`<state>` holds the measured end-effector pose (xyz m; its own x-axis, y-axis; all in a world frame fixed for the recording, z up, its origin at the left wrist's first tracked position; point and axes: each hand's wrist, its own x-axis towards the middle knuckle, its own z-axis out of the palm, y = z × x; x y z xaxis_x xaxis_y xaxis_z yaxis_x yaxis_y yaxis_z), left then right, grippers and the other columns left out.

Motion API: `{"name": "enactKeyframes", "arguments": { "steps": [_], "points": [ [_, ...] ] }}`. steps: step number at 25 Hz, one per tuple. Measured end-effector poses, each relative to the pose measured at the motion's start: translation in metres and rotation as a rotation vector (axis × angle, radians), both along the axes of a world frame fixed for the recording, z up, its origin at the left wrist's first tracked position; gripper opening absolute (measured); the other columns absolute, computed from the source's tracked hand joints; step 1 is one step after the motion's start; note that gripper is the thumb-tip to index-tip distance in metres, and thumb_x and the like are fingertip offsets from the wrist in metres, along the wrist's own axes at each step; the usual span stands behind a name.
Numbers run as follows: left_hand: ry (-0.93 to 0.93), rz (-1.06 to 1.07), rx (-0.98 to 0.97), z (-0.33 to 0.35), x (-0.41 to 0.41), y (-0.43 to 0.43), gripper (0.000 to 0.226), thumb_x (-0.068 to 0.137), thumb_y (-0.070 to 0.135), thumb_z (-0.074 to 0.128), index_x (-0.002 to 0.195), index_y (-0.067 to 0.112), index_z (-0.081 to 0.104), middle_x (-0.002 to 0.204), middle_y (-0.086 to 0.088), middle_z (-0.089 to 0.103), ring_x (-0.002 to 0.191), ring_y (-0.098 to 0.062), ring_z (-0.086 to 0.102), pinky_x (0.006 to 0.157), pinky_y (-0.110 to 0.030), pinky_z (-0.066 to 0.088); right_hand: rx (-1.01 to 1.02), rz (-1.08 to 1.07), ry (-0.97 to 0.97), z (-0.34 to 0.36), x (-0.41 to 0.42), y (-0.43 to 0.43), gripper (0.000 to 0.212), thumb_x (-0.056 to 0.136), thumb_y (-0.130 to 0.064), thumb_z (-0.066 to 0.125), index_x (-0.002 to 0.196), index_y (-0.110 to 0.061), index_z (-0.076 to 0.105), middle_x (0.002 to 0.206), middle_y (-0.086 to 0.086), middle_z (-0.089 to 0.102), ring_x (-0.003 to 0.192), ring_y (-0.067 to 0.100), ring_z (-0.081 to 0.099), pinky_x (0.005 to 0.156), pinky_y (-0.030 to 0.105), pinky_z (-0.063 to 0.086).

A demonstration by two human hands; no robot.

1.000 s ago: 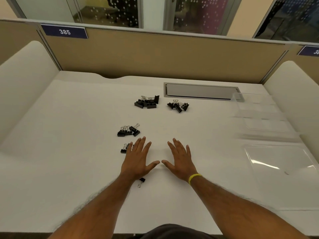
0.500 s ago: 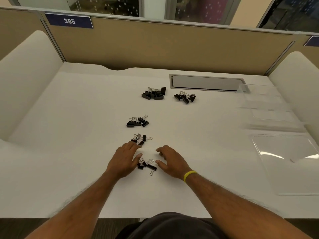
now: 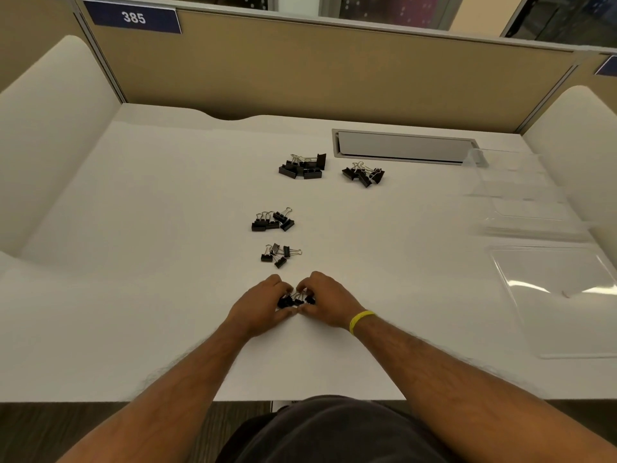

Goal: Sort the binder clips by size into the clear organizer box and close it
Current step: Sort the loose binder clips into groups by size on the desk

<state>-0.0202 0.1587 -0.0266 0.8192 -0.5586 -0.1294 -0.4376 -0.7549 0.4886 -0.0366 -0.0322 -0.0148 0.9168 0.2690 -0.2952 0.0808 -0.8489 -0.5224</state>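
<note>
Black binder clips lie in separate heaps on the white desk. The smallest clips [image 3: 295, 300] sit between my two hands. My left hand [image 3: 258, 304] and my right hand [image 3: 329, 304] curl their fingers round this heap from both sides. A small heap [image 3: 278, 254] lies just beyond, then a medium heap [image 3: 272, 221]. The biggest clips [image 3: 302, 167] and another heap [image 3: 364, 173] lie farther back. The clear organizer box [image 3: 521, 198] stands open at the right, its lid [image 3: 561, 295] flat on the desk nearer me.
A grey cable hatch [image 3: 400, 147] is set into the desk at the back. Tan partition walls [image 3: 334, 78] and white side panels enclose the desk. The front edge of the desk runs just before my lap.
My hands went from lying flat and spread on the desk to curled inward. They have drawn together and gathered the smallest clips between them. The camera tilted down.
</note>
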Motion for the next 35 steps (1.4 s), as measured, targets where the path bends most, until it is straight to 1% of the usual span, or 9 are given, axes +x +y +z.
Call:
{"name": "enactKeyframes", "arguments": {
  "steps": [4,11,14,18,24,27,30,33,35],
  "points": [
    [0.033,0.015,-0.040,0.002,0.002,0.000,0.036,0.087,0.041,0.064,0.115,0.019,0.061,0.101,0.006,0.051,0.085,-0.009,0.052,0.073,-0.024,0.043,0.035,-0.047,0.001,0.003,0.002,0.002,0.036,0.080,-0.031,0.074,0.111,-0.017,0.061,0.106,0.003,0.055,0.093,0.019,0.058,0.083,0.033,0.050],
    [0.003,0.062,-0.102,0.002,-0.003,-0.003,0.024,0.086,0.023,0.059,0.108,0.018,0.068,0.096,0.003,0.057,0.082,-0.012,0.057,0.071,-0.026,0.047,0.087,-0.117,0.007,0.003,0.002,0.002,0.020,0.076,-0.025,0.077,0.087,-0.016,0.063,0.092,0.001,0.059,0.082,0.015,0.054,0.075,0.033,0.049],
    [-0.028,0.072,-0.133,0.000,-0.004,-0.006,0.022,0.087,0.021,0.056,0.101,0.016,0.072,0.089,0.001,0.059,0.078,-0.014,0.057,0.068,-0.026,0.044,0.135,-0.155,0.009,0.002,0.002,0.002,0.023,0.074,-0.024,0.078,0.091,-0.018,0.064,0.092,0.001,0.063,0.084,0.015,0.057,0.076,0.033,0.051],
    [-0.024,0.138,-0.177,-0.002,-0.007,-0.010,0.017,0.090,0.018,0.056,0.095,0.014,0.072,0.084,0.002,0.059,0.076,-0.014,0.056,0.069,-0.029,0.046,0.115,-0.148,0.022,-0.001,0.001,0.002,0.037,0.078,-0.029,0.074,0.112,-0.022,0.061,0.102,0.000,0.061,0.093,0.013,0.056,0.080,0.026,0.045],
    [0.017,0.192,-0.259,-0.007,-0.005,-0.007,0.015,0.093,0.015,0.055,0.092,0.017,0.069,0.081,0.009,0.057,0.077,-0.006,0.052,0.070,-0.017,0.038,0.031,-0.093,-0.007,0.001,0.005,0.005,0.020,0.080,-0.029,0.072,0.097,-0.019,0.066,0.096,0.004,0.058,0.087,0.017,0.056,0.074,0.028,0.045],
    [0.045,0.284,-0.323,-0.008,-0.005,-0.009,0.014,0.094,0.013,0.057,0.096,0.014,0.070,0.084,0.009,0.061,0.080,-0.005,0.055,0.070,-0.010,0.038,0.035,-0.113,-0.013,0.000,0.006,0.006,0.020,0.079,-0.027,0.072,0.097,-0.020,0.066,0.097,0.003,0.057,0.087,0.018,0.056,0.073,0.027,0.045],
    [0.118,0.459,-0.441,-0.007,-0.007,-0.011,0.013,0.094,0.013,0.058,0.097,0.013,0.071,0.088,0.005,0.067,0.082,-0.006,0.061,0.072,-0.012,0.043,0.050,-0.132,-0.024,-0.001,0.004,0.006,0.020,0.079,-0.026,0.070,0.097,-0.020,0.063,0.101,0.001,0.050,0.085,0.016,0.055,0.073,0.027,0.046],
    [0.304,0.697,-0.633,0.001,-0.007,-0.014,0.014,0.097,0.016,0.056,0.098,0.016,0.069,0.082,0.002,0.068,0.072,-0.008,0.064,0.061,-0.014,0.049,0.097,-0.145,-0.050,0.000,0.002,0.005,0.017,0.077,-0.021,0.069,0.090,-0.018,0.058,0.097,-0.001,0.049,0.080,0.017,0.052,0.070,0.029,0.045],
    [0.479,0.842,-0.825,0.007,-0.005,-0.015,0.014,0.098,0.015,0.054,0.096,0.014,0.068,0.082,-0.003,0.067,0.074,-0.015,0.065,0.059,-0.018,0.051,0.157,-0.198,-0.048,0.001,0.002,0.002,0.017,0.075,-0.016,0.069,0.082,-0.016,0.053,0.085,-0.001,0.054,0.073,0.017,0.049,0.067,0.033,0.044]
  ]
}}
